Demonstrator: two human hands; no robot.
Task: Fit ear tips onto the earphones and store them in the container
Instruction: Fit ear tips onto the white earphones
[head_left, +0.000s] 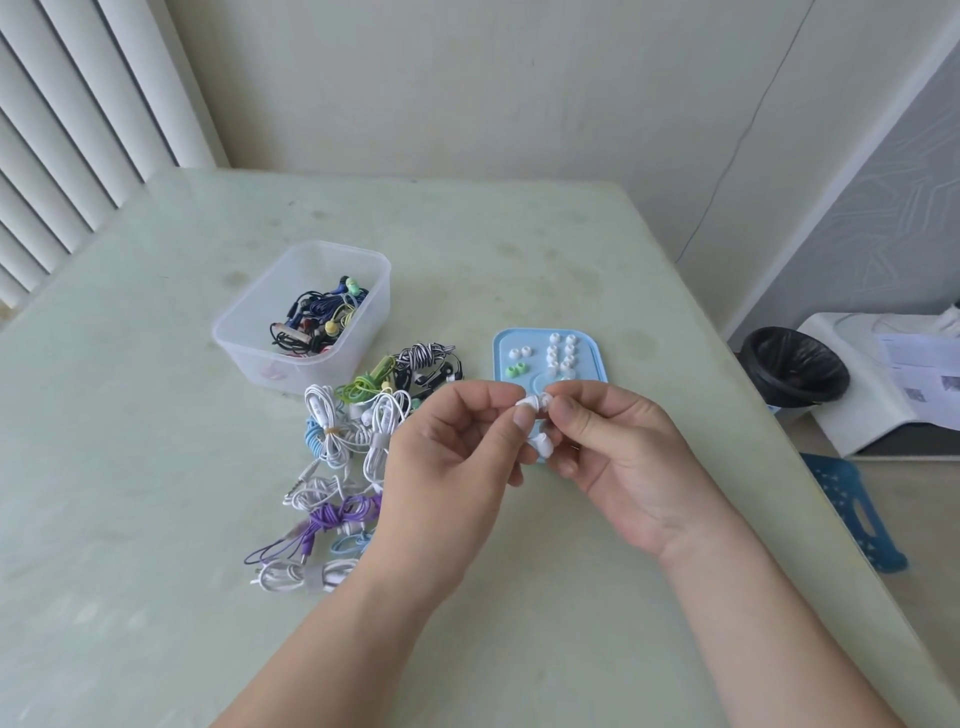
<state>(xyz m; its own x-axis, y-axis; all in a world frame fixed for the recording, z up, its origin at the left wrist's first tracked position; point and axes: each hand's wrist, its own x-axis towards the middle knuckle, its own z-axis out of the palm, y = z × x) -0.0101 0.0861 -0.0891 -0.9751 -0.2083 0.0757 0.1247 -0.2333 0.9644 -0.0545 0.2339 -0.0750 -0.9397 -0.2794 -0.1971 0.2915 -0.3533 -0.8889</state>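
Two hands meet above the near edge of the blue tray (500, 347), fingertips almost touching.

Left hand (452, 447): thumb and forefinger pinch a white earbud (529, 404); remaining fingers curled under. Nozzle end points right, towards the other hand.

Right hand (618, 441): thumb and forefinger closed on a small white ear tip (546, 399), which butts against the earbud. Earbud and tip lie on one line, roughly horizontal, running left to right between the two pinches. Whether the tip is already over the nozzle or only set against it cannot be told; the fingers cover the joint.

Second earbud (543, 447) of the same pair hangs just below, between the two hands; which hand carries its cord is hidden.

Judgement: step in hand is seating the tip. The push would run along that shared axis, right hand towards left, with the left hand as the brace.

Spare tips (561, 353), white and green, lie in the tray just beyond the hands. Clear container (244, 332) sits farther back on the left, nearer the left hand, already holding several coiled sets. Unfinished coiled earphones (358, 431) lie on the table (156, 467) between container and left hand.
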